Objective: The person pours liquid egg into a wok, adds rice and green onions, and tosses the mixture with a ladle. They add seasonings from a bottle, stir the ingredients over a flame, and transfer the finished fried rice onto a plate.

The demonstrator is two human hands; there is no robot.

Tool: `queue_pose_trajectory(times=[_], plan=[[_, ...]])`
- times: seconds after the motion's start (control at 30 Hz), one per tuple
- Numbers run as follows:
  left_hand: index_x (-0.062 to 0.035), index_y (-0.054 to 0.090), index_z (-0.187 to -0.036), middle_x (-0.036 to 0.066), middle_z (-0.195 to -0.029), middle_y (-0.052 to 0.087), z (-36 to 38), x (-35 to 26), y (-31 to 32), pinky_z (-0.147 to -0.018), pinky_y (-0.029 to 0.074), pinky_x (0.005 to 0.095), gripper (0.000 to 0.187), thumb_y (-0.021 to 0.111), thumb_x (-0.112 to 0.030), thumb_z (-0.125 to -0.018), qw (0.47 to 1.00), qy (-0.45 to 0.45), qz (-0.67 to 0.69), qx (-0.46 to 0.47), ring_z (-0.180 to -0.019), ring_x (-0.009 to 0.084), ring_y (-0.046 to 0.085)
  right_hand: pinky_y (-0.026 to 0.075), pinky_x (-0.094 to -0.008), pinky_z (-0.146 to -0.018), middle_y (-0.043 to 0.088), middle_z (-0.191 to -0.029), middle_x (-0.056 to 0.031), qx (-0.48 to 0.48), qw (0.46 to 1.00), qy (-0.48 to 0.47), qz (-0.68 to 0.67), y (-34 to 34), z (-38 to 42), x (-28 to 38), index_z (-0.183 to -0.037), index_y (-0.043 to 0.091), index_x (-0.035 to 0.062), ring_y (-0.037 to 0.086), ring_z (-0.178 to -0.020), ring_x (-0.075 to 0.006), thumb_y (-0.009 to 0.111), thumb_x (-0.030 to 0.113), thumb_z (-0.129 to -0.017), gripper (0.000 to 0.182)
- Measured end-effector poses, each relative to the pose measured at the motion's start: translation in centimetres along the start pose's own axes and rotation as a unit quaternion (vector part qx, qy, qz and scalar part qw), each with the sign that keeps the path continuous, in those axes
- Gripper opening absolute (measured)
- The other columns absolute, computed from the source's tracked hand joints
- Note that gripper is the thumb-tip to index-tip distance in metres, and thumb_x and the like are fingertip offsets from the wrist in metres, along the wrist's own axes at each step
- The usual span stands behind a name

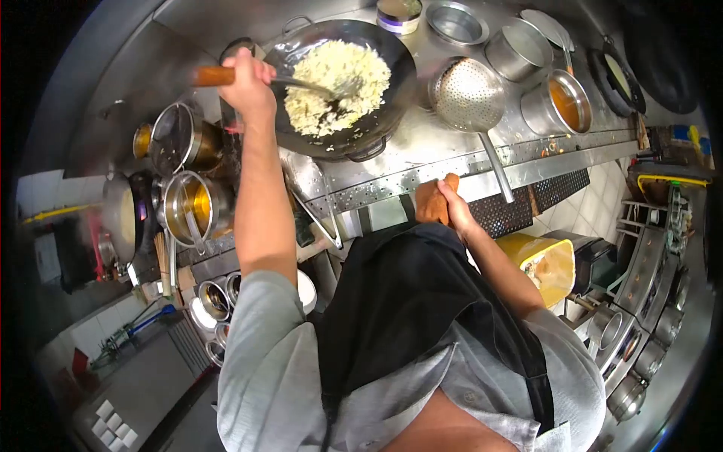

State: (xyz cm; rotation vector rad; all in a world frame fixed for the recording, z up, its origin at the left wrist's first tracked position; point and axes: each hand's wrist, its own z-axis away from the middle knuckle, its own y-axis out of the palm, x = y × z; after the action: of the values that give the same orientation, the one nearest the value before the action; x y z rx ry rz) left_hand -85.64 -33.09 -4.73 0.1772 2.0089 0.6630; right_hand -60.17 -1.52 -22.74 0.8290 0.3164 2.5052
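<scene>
My left hand [252, 84] is wrapped round the wooden handle [215, 76] of a metal cooking spatula, whose blade end reaches into pale, rice-like food [343, 75]. That food lies in a large dark wok [399, 64] on the metal stove top. Close to my apron, at the counter's front edge, my right hand [453, 205] is closed on an orange-brown cloth [431, 202]. A perforated skimmer [468, 94] rests right of the wok, its long handle pointing over the counter edge.
Pots [520, 49], a pot of orange liquid [536, 105] and a shallow metal bowl [457, 24] stand at the back right. Pots with yellow liquid [197, 207] are on the left. A yellow bin [561, 275] stands below right.
</scene>
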Motion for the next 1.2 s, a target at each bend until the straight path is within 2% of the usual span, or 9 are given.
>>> queue_pose_trajectory(times=[0.2,0.33,0.4,0.43,0.57,0.6,0.67,1.1,1.2], plan=[[-0.0108,0.043,-0.065,-0.002,-0.052,0.037,4.9,-8.7,4.7,-0.044,0.034,0.0292,0.031,0.059,-0.009,-0.092,0.996,0.029,-0.082,-0.015,-0.041,0.0105,0.034,0.053,-0.0336,-0.084,0.064,-0.11,-0.0172,0.086,0.989,-0.073,0.093,6.2,-4.9,2.8,-0.126,0.049,-0.0084,0.065,-0.095,-0.0241,0.054,0.053,-0.094,0.069],[-0.009,0.045,-0.066,0.0,-0.054,0.042,5.5,0.6,2.8,-0.043,0.035,0.0281,0.028,0.059,-0.002,-0.09,0.997,0.033,-0.071,0.006,-0.041,0.0111,0.037,0.053,-0.0371,-0.065,0.066,-0.102,-0.0134,0.105,0.973,-0.025,0.202,10.2,-6.7,4.1,-0.116,0.057,-0.0005,0.064,-0.084,-0.0182,0.048,0.06,-0.093,0.065],[-0.0094,0.044,-0.066,0.0,-0.053,0.042,4.0,-1.1,3.7,-0.044,0.035,0.0267,0.029,0.059,-0.002,-0.089,0.996,0.031,-0.082,0.004,-0.042,0.0113,0.036,0.042,-0.0229,-0.034,0.066,-0.083,-0.0065,0.058,0.978,-0.035,0.196,12.9,-6.7,4.6,-0.11,0.059,0.0046,0.06,-0.055,-0.0108,0.045,0.061,-0.094,0.06],[-0.0098,0.044,-0.065,0.0,-0.053,0.041,3.4,-3.1,4.5,-0.044,0.035,0.0264,0.029,0.059,-0.003,-0.089,0.993,0.047,-0.104,-0.038,-0.042,0.011,0.036,0.053,-0.029,-0.045,0.067,-0.089,-0.0108,0.086,0.979,-0.021,0.182,12.8,-7.8,4.8,-0.11,0.058,0.0018,0.066,-0.065,-0.0172,0.052,0.051,-0.095,0.051],[-0.0089,0.046,-0.068,-0.001,-0.051,0.04,2.1,-6.3,3.0,-0.042,0.034,0.0268,0.026,0.062,-0.005,-0.088,0.988,0.083,-0.1,-0.083,-0.041,0.0092,0.035,0.056,-0.0484,-0.084,0.066,-0.103,-0.0225,0.134,0.991,-0.013,-0.003,14.1,-9.8,4.1,-0.111,0.053,-0.0082,0.068,-0.092,-0.0358,0.06,0.017,-0.088,0.035],[-0.0088,0.045,-0.068,0.0,-0.051,0.041,1.5,-3.6,2.8,-0.042,0.035,0.0283,0.027,0.062,-0.005,-0.088,0.964,0.07,-0.21,-0.15,-0.042,0.0096,0.036,0.056,-0.0484,-0.084,0.066,-0.103,-0.0225,0.134,0.991,-0.015,-0.003,13.9,-10.0,4.3,-0.111,0.053,-0.0082,0.068,-0.092,-0.0358,0.06,0.017,-0.088,0.035],[-0.0042,0.046,-0.071,0.002,-0.051,0.042,-0.3,0.6,2.1,-0.039,0.035,0.0285,0.024,0.061,-0.004,-0.089,0.994,0.053,-0.063,-0.067,-0.04,0.0106,0.038,0.057,-0.0473,-0.082,0.066,-0.1,-0.0241,0.146,0.989,-0.027,-0.004,14.1,-9.9,4.0,-0.11,0.051,-0.0102,0.068,-0.09,-0.0364,0.056,0.012,-0.088,0.032],[-0.0029,0.046,-0.074,0.003,-0.051,0.044,-6.8,-0.7,6.7,-0.039,0.04,0.031,0.022,0.063,-0.005,-0.088,0.996,-0.051,-0.076,0.001,-0.038,0.0132,0.042,0.059,-0.0465,-0.074,0.066,-0.093,-0.0242,0.088,0.991,-0.098,-0.001,14.3,-11.5,2.3,-0.102,0.053,-0.0103,0.068,-0.081,-0.0356,0.052,0.01,-0.089,0.024],[-0.0051,0.045,-0.074,0.002,-0.048,0.042,-4.2,3.6,5.1,-0.035,0.038,0.0317,0.021,0.061,-0.005,-0.088,0.989,0.105,-0.097,-0.048,-0.037,0.0143,0.041,0.059,-0.0469,-0.076,0.066,-0.096,-0.0232,0.086,0.996,-0.009,-0.007,14.9,-9.7,3.8,-0.102,0.055,-0.0087,0.069,-0.084,-0.0352,0.054,0.011,-0.089,0.024]])
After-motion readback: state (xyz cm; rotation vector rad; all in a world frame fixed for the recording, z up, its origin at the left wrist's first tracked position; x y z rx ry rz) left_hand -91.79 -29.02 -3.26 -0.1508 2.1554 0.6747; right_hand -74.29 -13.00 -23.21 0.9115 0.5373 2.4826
